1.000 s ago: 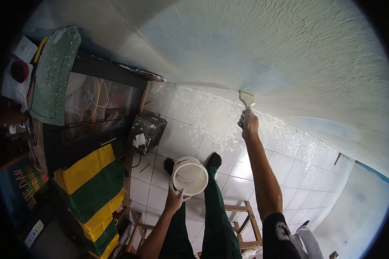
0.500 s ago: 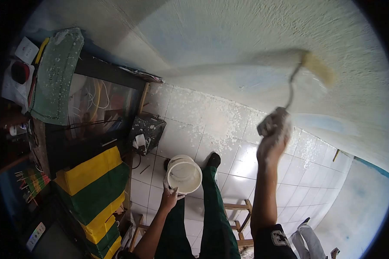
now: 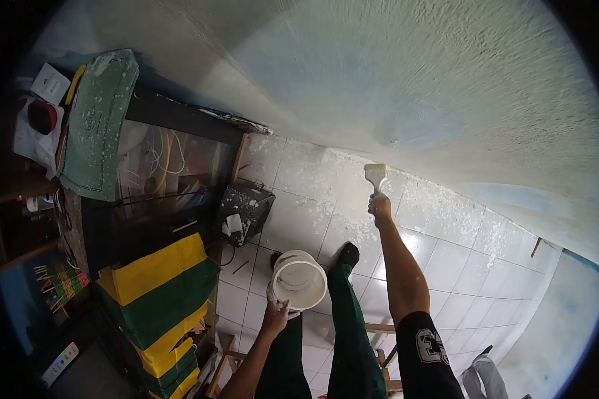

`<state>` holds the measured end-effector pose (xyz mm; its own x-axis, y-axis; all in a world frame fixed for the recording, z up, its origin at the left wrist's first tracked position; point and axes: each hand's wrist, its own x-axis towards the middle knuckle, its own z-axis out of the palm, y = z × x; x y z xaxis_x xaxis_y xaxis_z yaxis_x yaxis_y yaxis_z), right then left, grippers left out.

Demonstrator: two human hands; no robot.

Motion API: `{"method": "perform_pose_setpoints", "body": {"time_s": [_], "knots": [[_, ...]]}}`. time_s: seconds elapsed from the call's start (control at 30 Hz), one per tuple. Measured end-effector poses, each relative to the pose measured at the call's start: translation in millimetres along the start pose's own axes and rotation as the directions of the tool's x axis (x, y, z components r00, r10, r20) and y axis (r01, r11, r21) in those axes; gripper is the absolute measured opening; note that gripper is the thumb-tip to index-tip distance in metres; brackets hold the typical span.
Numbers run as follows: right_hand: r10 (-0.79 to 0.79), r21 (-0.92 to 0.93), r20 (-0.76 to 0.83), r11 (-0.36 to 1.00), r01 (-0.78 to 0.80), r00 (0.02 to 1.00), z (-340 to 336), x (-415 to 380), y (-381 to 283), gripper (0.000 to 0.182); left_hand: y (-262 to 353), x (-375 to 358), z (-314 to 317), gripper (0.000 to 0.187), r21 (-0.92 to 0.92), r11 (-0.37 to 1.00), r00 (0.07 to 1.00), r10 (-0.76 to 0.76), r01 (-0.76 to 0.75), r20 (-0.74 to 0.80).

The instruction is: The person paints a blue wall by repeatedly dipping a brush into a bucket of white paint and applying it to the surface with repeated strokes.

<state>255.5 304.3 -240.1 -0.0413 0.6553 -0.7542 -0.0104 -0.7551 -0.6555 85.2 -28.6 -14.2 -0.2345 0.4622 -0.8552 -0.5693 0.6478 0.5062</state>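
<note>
A wide paint brush [image 3: 375,173] with pale bristles is gripped by its handle in my right hand [image 3: 380,207], whose fingers are wrapped round it. The brush is held out low, over the floor beside the foot of the wall. My left hand [image 3: 279,312] holds the rim and side of a white bucket [image 3: 300,284] in front of my legs. White residue coats the inside of the bucket. The wall [image 3: 406,86] shows white, textured coating with bluish patches.
White floor tiles [image 3: 293,213] carry many white splatters. On the left stand a dark glass-front cabinet [image 3: 166,163], a speckled black box [image 3: 246,209] and a yellow-green striped cloth [image 3: 160,279]. A wooden stool [image 3: 381,328] is partly visible behind my legs.
My right hand has brought the brush down and left, away from the wall's upper area. My left hand still holds the bucket. The view has shifted slightly.
</note>
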Motion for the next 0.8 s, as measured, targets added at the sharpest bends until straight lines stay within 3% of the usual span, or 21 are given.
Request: {"method": "perform_pose_setpoints", "body": {"time_s": [0.17, 0.27, 0.37, 0.5, 0.67, 0.8], "knots": [[0.090, 0.135, 0.025, 0.987, -0.092, 0.996, 20.1, -4.1, -77.9, 0.029, -12.8, 6.0, 2.2, 0.067, -0.057, 0.998, 0.999, -0.039, 0.041, 0.027], [-0.069, 0.264, 0.016, 0.963, 0.063, 0.997, 22.5, -44.1, -102.4, 0.026, -20.0, 6.5, 2.9, 0.065, -0.065, 0.997, 0.998, -0.030, 0.033, 0.053], [-0.203, 0.192, -0.099, 0.957, 0.219, 0.974, 31.2, -139.0, -150.1, 0.030, -23.5, 0.7, 6.1, 0.062, -0.010, 1.000, 0.997, -0.010, 0.011, 0.082], [-0.326, 0.255, -0.063, 0.908, 0.331, 0.943, 30.4, -248.9, -227.3, 0.028, 1.3, -19.1, 14.6, 0.065, 0.046, 0.997, 0.990, -0.062, 0.057, 0.127], [-0.431, 0.230, -0.056, 0.872, 0.431, 0.901, 23.9, -355.9, -313.5, 0.030, 14.7, -37.1, 13.9, 0.063, 0.081, 0.994, 0.993, 0.058, -0.066, 0.102], [-0.536, 0.211, -0.046, 0.820, 0.532, 0.843, 20.9, -422.2, -352.5, 0.029, 25.4, -45.5, 8.2, 0.062, 0.041, 0.997, 0.991, 0.053, -0.058, 0.120]]}}
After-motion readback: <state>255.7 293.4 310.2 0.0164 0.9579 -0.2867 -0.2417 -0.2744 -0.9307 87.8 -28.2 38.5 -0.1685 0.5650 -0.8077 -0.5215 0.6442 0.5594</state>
